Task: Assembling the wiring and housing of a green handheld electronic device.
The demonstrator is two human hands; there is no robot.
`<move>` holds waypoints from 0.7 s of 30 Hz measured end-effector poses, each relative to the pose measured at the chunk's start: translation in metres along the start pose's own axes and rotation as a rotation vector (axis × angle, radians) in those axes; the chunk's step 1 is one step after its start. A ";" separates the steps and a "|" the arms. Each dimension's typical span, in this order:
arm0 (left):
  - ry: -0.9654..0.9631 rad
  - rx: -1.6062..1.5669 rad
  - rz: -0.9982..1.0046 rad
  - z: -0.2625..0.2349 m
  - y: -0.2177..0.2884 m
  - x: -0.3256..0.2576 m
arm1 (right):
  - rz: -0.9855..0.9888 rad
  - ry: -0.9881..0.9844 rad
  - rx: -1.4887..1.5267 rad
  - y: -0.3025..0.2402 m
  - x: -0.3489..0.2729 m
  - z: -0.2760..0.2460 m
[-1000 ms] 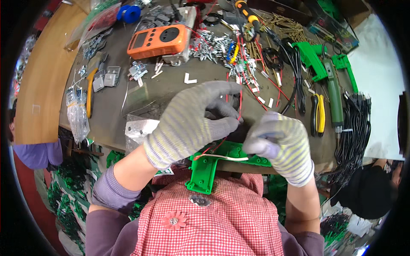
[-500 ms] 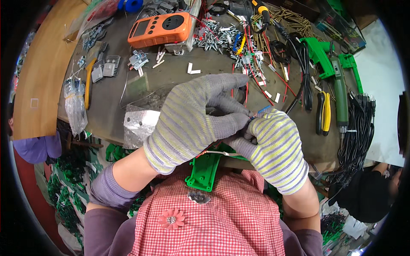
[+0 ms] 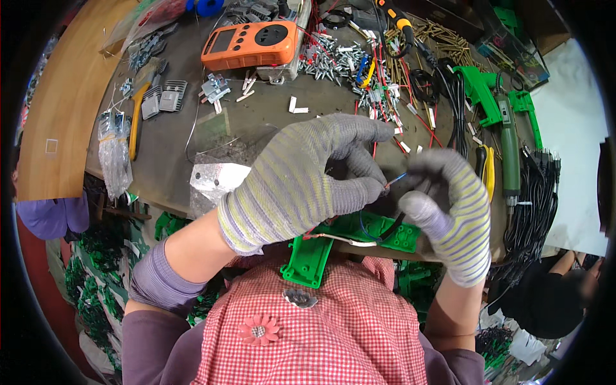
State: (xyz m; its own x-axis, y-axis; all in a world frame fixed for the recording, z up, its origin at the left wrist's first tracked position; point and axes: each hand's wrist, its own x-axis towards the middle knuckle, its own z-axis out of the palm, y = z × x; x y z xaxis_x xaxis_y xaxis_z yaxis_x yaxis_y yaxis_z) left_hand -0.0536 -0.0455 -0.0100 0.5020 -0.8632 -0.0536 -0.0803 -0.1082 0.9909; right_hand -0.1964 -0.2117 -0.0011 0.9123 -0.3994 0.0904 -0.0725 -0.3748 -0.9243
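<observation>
Both my hands wear striped knit gloves. My left hand [image 3: 301, 179] pinches the end of a thin blue wire [image 3: 397, 179] between thumb and fingertips. Close by on the right, my right hand [image 3: 452, 212] has thumb and forefinger apart, slightly blurred, beside the wire's free tip. Beneath them a green plastic tool housing [image 3: 404, 238] rests at the table's front edge, its narrower handle half [image 3: 307, 262] pointing toward my apron. Across the housing run a white-sleeved lead [image 3: 350, 241] and a black cable [image 3: 392, 229].
An orange multimeter [image 3: 250, 45] stands at the back, near a pile of screws [image 3: 330, 59]. To the right lie a green electric screwdriver [image 3: 509, 147], yellow-handled pliers [image 3: 489, 173] and bundled black cords [image 3: 536, 199]. A clear plastic bag [image 3: 218, 179] lies left of my hands.
My right hand has opened and moved right, away from my left hand, uncovering the blue wire and green housing. My left hand has shifted slightly right, keeping its pinch.
</observation>
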 end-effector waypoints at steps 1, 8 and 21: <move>-0.003 -0.001 0.000 -0.001 0.002 0.000 | 0.040 0.071 0.169 -0.001 0.001 0.002; -0.130 0.006 -0.104 -0.001 0.025 0.004 | -0.305 0.159 -0.255 0.010 -0.004 -0.013; -0.034 0.043 -0.004 -0.008 0.009 -0.001 | -0.248 -0.137 -0.312 -0.005 -0.005 0.017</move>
State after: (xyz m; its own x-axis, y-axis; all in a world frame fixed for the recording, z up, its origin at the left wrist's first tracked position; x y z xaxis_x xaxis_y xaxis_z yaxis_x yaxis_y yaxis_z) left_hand -0.0482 -0.0419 -0.0004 0.4728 -0.8789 -0.0628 -0.1155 -0.1324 0.9844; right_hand -0.1940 -0.1934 -0.0035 0.9610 -0.1581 0.2268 0.0571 -0.6893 -0.7223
